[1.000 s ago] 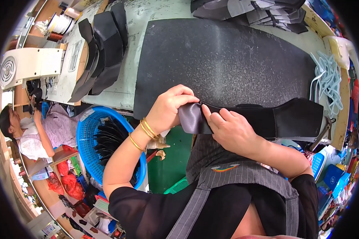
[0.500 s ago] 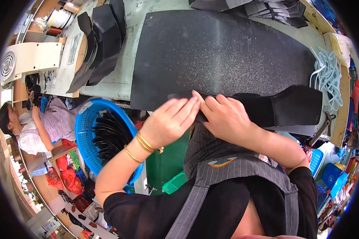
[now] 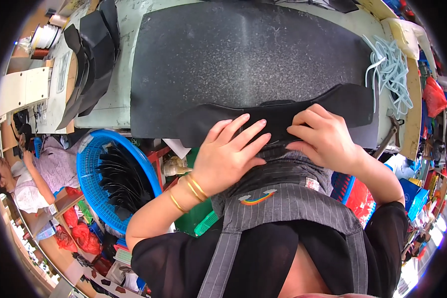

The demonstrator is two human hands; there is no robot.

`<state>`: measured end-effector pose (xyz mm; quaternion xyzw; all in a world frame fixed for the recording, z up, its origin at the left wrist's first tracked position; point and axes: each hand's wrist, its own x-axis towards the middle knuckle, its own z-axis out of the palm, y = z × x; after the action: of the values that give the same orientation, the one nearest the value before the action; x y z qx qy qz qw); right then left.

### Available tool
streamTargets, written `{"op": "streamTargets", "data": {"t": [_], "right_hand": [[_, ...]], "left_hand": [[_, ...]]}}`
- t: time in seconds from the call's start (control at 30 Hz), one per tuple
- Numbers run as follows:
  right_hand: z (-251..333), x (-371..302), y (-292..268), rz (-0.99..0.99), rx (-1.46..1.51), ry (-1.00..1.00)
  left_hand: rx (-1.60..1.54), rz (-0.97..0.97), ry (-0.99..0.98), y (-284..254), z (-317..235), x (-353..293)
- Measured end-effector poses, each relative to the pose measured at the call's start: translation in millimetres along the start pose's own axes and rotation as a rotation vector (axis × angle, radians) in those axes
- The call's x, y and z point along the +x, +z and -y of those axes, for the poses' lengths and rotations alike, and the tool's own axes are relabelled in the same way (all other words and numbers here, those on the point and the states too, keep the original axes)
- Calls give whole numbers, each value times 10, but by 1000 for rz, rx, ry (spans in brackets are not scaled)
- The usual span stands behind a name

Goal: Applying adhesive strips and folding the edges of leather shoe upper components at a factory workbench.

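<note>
A long, shaped black piece of sheet material point(image 3: 352, 105) lies along the near edge of the dark, dust-speckled mat point(image 3: 208, 54). Its left end point(image 3: 191, 124) spreads on the mat, and a seam shows near the middle. My left hand point(image 3: 231, 154), with gold bangles at the wrist, rests with fingers stretched over the piece's near edge. To the right, my right hand point(image 3: 323, 136) has its fingers curled on the same piece, the thumb at its near edge. Part of the piece is hidden beneath both hands.
A blue basket point(image 3: 87, 174) of black pieces stands left of my lap. Stacked black pieces point(image 3: 97, 54) lie at the far left of the table. Tangled pale-blue cord point(image 3: 392, 74) and a hammer-like tool point(image 3: 388, 136) lie at right. Another person point(image 3: 32, 174) sits farther left.
My hands have moved apart; the left has opened out flat, while the right has shifted right. The black piece now stretches farther left across the mat's edge. The whole view has shifted somewhat.
</note>
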<state>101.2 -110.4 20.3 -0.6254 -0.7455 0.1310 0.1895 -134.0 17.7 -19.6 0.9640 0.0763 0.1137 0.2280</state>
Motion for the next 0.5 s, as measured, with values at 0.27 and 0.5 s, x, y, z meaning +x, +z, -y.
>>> {"op": "streamTargets", "data": {"t": [0.27,0.5], "right_hand": [[-105,11,-74,147,209,17],[-33,-28,46,76,29,39]], "left_hand": [[-172,-150,-95,184,-138,273],[157,-257,199,217,-60,344]]}}
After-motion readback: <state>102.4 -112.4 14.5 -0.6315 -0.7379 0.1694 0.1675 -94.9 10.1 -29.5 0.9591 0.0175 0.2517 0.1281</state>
